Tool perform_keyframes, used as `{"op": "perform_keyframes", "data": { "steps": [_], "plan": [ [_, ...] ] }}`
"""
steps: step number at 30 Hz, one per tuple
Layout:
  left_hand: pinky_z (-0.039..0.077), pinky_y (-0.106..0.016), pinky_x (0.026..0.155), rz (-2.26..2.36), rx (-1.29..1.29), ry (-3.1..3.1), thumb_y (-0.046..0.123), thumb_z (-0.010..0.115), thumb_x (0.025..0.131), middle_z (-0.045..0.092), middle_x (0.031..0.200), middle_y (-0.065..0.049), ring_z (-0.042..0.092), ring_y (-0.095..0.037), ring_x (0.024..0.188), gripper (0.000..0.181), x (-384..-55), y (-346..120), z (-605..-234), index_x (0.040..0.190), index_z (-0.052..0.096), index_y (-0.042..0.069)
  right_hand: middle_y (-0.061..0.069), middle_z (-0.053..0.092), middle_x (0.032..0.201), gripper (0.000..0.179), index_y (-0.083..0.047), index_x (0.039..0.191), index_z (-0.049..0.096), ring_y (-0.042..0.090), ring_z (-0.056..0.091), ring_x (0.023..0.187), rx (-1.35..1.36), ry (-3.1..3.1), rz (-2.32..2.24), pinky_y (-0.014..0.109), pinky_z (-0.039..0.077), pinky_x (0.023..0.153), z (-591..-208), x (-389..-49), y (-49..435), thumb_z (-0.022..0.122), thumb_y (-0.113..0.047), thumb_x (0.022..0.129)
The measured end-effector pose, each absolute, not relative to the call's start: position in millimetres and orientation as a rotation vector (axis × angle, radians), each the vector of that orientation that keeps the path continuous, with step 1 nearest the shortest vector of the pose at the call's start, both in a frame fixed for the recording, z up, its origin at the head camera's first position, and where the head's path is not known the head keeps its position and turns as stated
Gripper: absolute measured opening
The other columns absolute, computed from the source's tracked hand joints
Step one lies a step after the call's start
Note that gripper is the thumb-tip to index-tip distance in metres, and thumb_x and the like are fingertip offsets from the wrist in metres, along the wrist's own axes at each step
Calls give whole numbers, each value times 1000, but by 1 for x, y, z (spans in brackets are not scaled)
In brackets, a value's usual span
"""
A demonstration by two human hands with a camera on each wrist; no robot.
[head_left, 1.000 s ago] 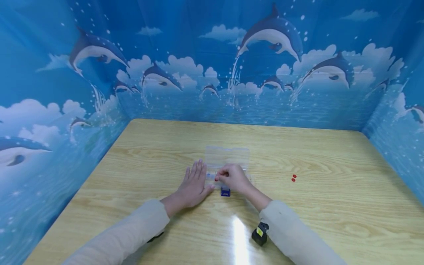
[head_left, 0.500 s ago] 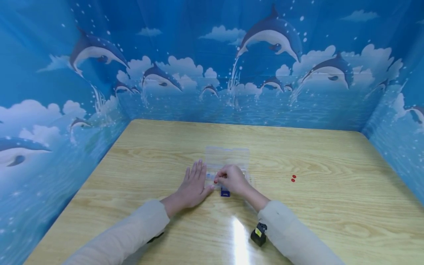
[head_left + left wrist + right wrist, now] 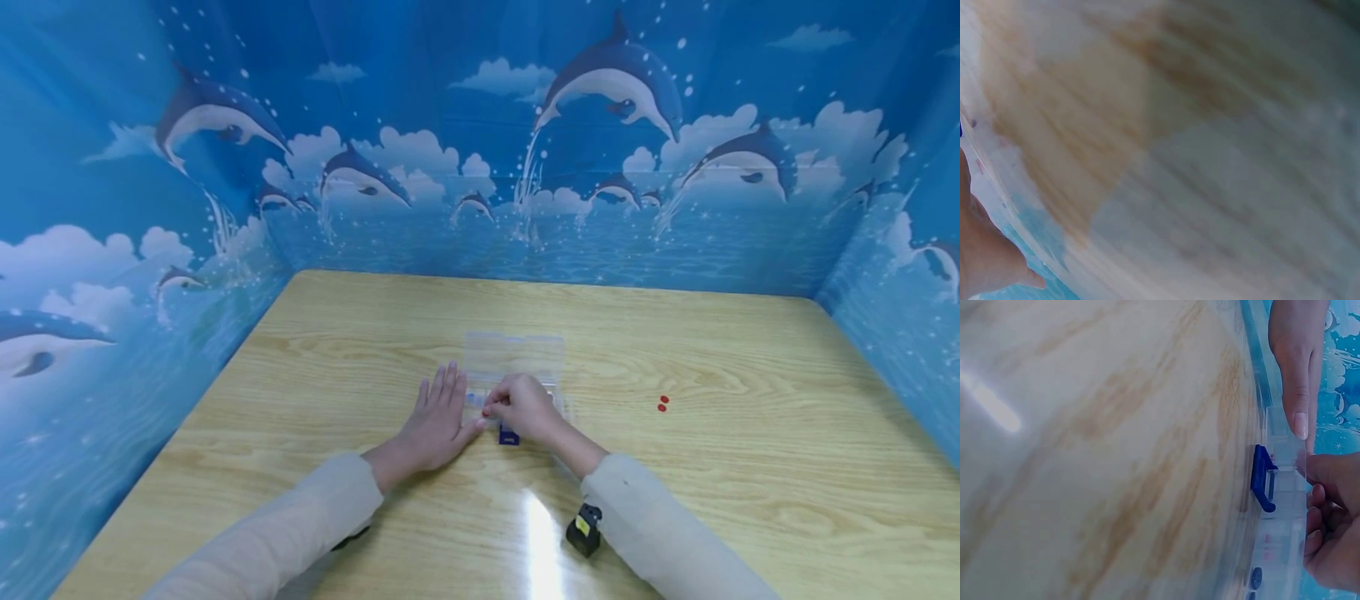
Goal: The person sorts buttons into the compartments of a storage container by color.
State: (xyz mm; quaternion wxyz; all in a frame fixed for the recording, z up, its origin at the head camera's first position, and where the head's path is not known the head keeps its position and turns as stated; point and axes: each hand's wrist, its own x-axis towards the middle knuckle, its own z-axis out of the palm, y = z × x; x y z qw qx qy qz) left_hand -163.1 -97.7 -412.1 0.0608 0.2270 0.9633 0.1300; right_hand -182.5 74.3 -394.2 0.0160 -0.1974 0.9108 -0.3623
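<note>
A clear plastic box (image 3: pixel 1285 528) with compartments lies on the table, its clear lid (image 3: pixel 514 357) raised at the back. A dark blue latch (image 3: pixel 1261 478) sits on its front side. My right hand (image 3: pixel 527 407) is over the box and pinches a small red disc (image 3: pixel 486 413) between thumb and finger at a left front compartment. Flat beside the box's left edge lies my left hand (image 3: pixel 438 423), fingers straight and thumb near the front left corner. A small blue piece (image 3: pixel 471 397) shows in a left compartment. The right hand covers the middle of the box.
Two red discs (image 3: pixel 663 403) lie on the wooden table (image 3: pixel 750 400) to the right of the box. A black wrist camera (image 3: pixel 583 530) hangs under the right sleeve. A blue dolphin curtain (image 3: pixel 450 125) stands around the table's back and sides.
My right hand has shifted slightly toward the front left with the red disc, lowering it at the compartment. The left hand stays in place.
</note>
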Motion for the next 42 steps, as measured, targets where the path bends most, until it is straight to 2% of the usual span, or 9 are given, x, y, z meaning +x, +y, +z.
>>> {"op": "perform_keyframes", "data": {
  "steps": [13, 32, 42],
  "plan": [
    [4, -55, 116, 406, 691, 2925, 48, 33, 97, -3, 153, -26, 0, -40, 143, 77, -162, -98, -409, 145, 10, -8, 6, 68, 79, 10, -1, 88, 72, 8, 49, 63, -576, 2798, -1339, 16, 42, 55, -389, -180, 81, 67, -7, 82],
    [3, -53, 116, 400, 680, 2926, 48, 32, 97, -3, 153, -25, -1, -39, 143, 77, -163, -98, -412, 146, 8, -7, 8, 68, 87, 10, -3, 90, 70, 13, 57, 77, -565, 2849, -1366, 19, 49, 68, -386, -174, 106, 67, -7, 81],
    [1, -51, 117, 400, 674, 2913, 49, 31, 97, -6, 154, -23, -3, -38, 143, 77, -164, -98, -414, 146, 5, -5, 6, 68, 85, 11, -3, 90, 70, 16, 57, 79, -579, 2951, -1317, 28, 49, 71, -387, -171, 121, 69, -8, 80]
  ]
}}
